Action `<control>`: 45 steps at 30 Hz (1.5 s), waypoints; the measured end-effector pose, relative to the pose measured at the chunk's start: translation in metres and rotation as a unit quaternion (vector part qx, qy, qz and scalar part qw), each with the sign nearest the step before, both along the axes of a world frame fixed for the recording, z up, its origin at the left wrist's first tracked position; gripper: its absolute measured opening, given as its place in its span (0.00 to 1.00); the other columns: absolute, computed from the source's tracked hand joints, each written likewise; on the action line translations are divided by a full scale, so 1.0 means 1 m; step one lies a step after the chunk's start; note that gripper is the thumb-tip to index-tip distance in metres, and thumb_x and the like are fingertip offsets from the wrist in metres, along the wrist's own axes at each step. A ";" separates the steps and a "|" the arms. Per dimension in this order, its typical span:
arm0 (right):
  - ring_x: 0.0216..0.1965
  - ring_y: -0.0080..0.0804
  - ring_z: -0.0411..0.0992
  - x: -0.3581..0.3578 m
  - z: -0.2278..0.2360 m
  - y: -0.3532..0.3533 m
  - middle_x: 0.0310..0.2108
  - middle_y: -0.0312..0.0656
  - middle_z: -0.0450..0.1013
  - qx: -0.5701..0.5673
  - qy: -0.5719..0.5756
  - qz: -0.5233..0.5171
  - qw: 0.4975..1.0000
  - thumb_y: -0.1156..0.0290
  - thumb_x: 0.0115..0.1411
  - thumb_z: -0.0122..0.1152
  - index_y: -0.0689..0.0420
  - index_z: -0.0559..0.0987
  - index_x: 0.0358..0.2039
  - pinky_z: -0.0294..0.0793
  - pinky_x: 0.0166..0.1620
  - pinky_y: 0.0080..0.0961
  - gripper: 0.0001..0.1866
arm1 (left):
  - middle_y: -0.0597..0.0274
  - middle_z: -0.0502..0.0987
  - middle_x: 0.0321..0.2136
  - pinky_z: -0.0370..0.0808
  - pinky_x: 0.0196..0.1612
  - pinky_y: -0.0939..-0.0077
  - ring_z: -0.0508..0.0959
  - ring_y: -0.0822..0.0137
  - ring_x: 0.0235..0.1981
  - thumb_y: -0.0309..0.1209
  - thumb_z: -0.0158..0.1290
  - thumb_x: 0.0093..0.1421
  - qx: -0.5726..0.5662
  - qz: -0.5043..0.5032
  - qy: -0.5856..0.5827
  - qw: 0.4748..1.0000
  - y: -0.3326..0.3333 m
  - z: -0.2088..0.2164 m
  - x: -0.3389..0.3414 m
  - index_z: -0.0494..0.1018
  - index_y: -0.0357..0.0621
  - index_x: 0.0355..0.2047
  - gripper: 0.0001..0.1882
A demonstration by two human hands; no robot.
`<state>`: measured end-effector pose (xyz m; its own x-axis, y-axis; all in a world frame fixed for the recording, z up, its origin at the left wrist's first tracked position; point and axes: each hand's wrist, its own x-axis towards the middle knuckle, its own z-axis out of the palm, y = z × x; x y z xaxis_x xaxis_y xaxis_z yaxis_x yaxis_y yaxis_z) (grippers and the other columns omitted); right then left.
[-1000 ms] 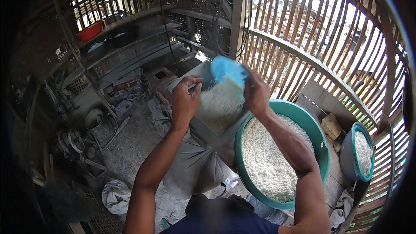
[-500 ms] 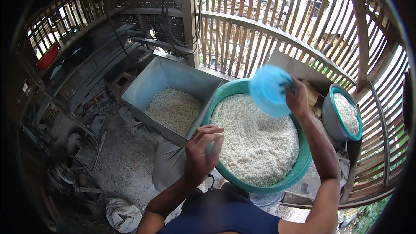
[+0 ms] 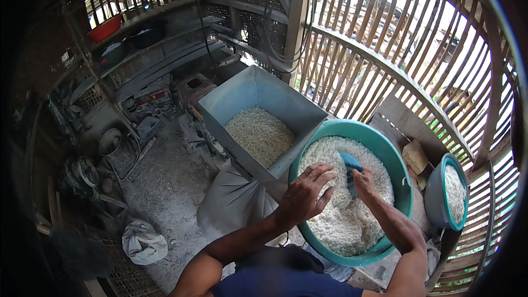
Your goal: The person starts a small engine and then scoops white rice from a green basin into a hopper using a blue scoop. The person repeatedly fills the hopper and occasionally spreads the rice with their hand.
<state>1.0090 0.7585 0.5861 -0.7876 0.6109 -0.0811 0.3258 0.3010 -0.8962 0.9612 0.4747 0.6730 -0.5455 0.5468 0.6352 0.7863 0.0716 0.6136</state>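
Dusty floor (image 3: 165,198) beneath a crumpled white sack (image 3: 144,243)

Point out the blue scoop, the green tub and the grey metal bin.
Blue scoop (image 3: 348,160): head view, on its exposed upper part.
Green tub (image 3: 389,151): head view, on its inner wall, far right side.
Grey metal bin (image 3: 286,103): head view, on its inner wall, far right side.

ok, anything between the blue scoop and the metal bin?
Yes: the left rim of the green tub, then the right wall of the metal bin. The left hand is also close, just left of the blue scoop.
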 end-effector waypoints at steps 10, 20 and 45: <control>0.28 0.34 0.74 0.059 0.024 0.062 0.28 0.39 0.75 -0.125 0.027 -0.154 0.980 0.72 0.56 0.56 0.62 0.79 0.32 0.76 0.34 0.31 0.08 | 0.49 0.79 0.50 0.74 0.61 0.56 0.77 0.49 0.58 0.29 0.60 0.62 0.056 0.031 -0.016 0.998 0.000 -0.007 0.008 0.78 0.38 0.48 0.15; 0.42 0.40 0.81 -0.011 0.106 0.054 0.44 0.48 0.80 -0.308 0.111 0.063 0.943 0.71 0.65 0.44 0.67 0.77 0.48 0.81 0.49 0.34 0.18 | 0.58 0.82 0.34 0.77 0.48 0.63 0.83 0.56 0.41 0.13 0.53 0.53 0.360 0.142 0.035 0.921 -0.065 -0.085 0.012 0.79 0.43 0.33 0.12; 0.36 0.35 0.84 -0.156 0.132 -0.152 0.42 0.49 0.82 0.237 0.340 0.067 0.907 0.77 0.70 0.48 0.66 0.74 0.59 0.80 0.39 0.29 0.18 | 0.46 0.70 0.55 0.64 0.58 0.32 0.67 0.37 0.59 0.42 0.62 0.55 -0.063 0.309 0.065 0.947 -0.098 -0.212 -0.138 0.77 0.49 0.52 0.24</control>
